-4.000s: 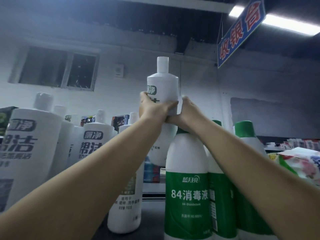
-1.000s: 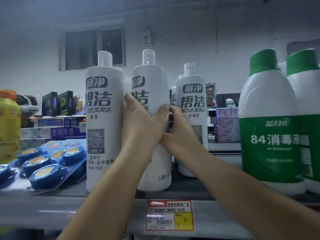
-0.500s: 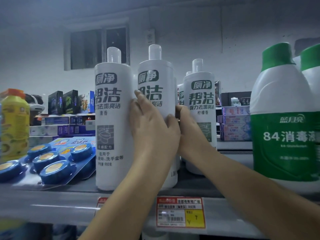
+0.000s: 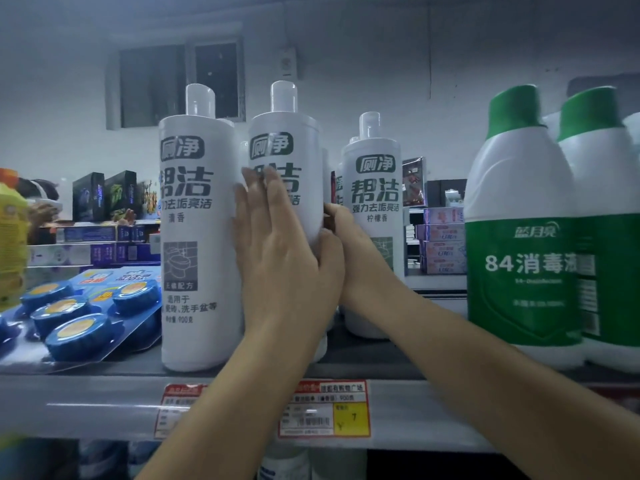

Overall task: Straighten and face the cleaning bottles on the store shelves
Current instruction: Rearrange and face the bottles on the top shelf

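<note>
White plastic is being steadied on the shelf (image 4: 104, 400): the middle bottle (image 4: 287, 147) of three toilet-cleaner bottles is being held between two hands, standing upright near the front edge. The left hand (image 4: 280, 258) is being laid flat on its front, fingers straight and close together over the label, thumb hooked round the right side. The right hand (image 4: 349, 251) is being pressed in from the right; its fingers are being hidden behind the bottle, so their spread cannot be told.

For the step to be done well, the bottle is probably best being turned a little at a time, base kept down, until its label is squared like that of the left bottle (image 4: 197, 237), then being drawn level with it. The right bottle (image 4: 377, 209), set further back, is likely being left for next. Care is being called for so neighbours are not being nudged.

Grey shelving is being shared with a green-capped disinfectant bottle (image 4: 519, 237), blue toilet-block packs (image 4: 76, 317) and a price tag (image 4: 325, 408). A dim room with a dark window (image 4: 180, 81) is being seen behind.
</note>
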A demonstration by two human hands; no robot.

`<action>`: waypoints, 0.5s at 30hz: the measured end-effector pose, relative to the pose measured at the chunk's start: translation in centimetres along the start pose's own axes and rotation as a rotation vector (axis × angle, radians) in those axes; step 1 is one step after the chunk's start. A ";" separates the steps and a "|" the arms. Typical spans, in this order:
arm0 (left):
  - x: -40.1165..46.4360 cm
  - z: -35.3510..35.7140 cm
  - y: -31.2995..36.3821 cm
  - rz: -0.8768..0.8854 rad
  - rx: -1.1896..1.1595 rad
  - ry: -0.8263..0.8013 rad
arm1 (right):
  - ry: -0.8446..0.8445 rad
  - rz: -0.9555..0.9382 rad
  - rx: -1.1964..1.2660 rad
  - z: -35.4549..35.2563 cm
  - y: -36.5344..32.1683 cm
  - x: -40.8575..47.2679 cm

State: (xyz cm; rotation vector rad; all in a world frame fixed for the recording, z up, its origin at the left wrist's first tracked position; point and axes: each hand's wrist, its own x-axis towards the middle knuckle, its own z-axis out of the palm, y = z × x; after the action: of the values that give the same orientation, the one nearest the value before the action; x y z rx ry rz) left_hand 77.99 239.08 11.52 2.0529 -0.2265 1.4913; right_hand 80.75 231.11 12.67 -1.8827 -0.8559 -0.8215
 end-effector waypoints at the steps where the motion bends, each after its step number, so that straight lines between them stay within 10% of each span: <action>1: -0.2 0.2 0.5 0.032 -0.027 0.025 | 0.008 -0.005 -0.042 -0.6 0.2 -0.4; 8: -2.7 3.5 6.3 0.221 -0.161 -0.008 | 0.453 -0.331 -0.591 -7.7 2.5 -5.1; 15: -2.8 7.8 10.6 -0.174 -0.638 -0.517 | 0.454 -0.233 -0.708 -13.4 6.0 -10.1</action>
State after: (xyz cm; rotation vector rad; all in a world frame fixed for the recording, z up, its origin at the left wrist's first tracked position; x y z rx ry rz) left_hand 78.42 225.66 11.11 1.8143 -0.6186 0.6355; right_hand 77.51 214.53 7.09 -2.0573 -0.5302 -1.7955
